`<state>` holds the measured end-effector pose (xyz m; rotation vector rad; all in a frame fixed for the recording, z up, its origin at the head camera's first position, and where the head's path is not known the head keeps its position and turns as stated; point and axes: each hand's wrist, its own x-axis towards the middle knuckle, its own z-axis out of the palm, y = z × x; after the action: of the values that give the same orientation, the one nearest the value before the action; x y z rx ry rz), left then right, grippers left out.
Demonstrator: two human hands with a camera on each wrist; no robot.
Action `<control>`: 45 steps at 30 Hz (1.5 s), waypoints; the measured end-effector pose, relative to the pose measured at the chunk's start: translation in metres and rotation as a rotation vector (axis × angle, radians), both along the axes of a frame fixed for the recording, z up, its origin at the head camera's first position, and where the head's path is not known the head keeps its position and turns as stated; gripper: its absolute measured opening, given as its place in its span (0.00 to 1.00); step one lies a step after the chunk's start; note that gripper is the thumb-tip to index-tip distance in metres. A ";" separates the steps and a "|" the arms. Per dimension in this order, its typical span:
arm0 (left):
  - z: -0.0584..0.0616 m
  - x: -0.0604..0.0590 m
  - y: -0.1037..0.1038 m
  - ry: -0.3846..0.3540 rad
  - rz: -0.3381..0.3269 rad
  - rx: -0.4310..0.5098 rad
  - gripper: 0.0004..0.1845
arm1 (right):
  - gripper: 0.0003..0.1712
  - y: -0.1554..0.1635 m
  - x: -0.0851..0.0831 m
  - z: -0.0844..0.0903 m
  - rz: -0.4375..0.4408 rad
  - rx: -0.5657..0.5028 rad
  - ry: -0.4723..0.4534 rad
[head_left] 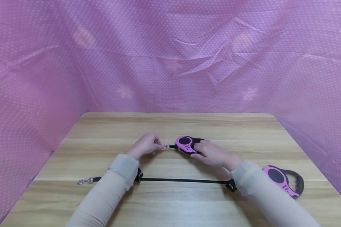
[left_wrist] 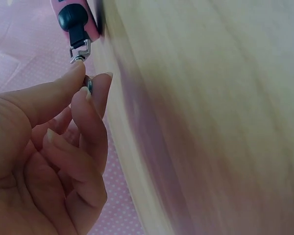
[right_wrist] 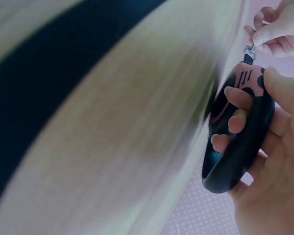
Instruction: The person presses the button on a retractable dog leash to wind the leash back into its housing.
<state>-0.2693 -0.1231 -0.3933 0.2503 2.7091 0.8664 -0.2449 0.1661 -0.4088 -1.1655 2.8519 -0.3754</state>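
Note:
My right hand (head_left: 213, 154) grips the black loop handle of a pink and black retractable dog leash (head_left: 184, 141). In the right wrist view, fingers pass through the loop of this leash (right_wrist: 262, 125) and the thumb lies along its pink casing. My left hand (head_left: 145, 146) pinches the metal snap hook (head_left: 167, 146) at the leash's front end between thumb and fingertips. Most of the snap hook (left_wrist: 81, 51) is hidden by those fingertips in the left wrist view. Only a short black strap shows between hook and casing.
A second pink and black retractable leash (head_left: 276, 176) lies at the right, partly behind my right forearm. Its black cord (head_left: 184, 180) stretches left across the wooden table (head_left: 170, 205) beneath both forearms, ending in a metal snap hook (head_left: 86, 181). Pink dotted cloth (head_left: 170, 78) surrounds the table.

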 end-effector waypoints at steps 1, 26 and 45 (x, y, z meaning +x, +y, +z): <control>0.000 0.000 0.000 -0.006 0.001 0.000 0.08 | 0.26 0.000 -0.001 0.000 0.001 0.007 -0.005; 0.000 -0.004 -0.001 -0.054 0.010 -0.027 0.12 | 0.23 -0.004 -0.001 -0.009 -0.021 0.066 0.026; 0.009 0.006 -0.020 0.023 0.013 -0.091 0.11 | 0.19 0.009 0.011 -0.002 -0.094 -0.068 0.080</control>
<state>-0.2631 -0.1432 -0.3839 0.2244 2.7657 0.7461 -0.2343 0.1750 -0.4111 -1.0837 2.9933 -0.4423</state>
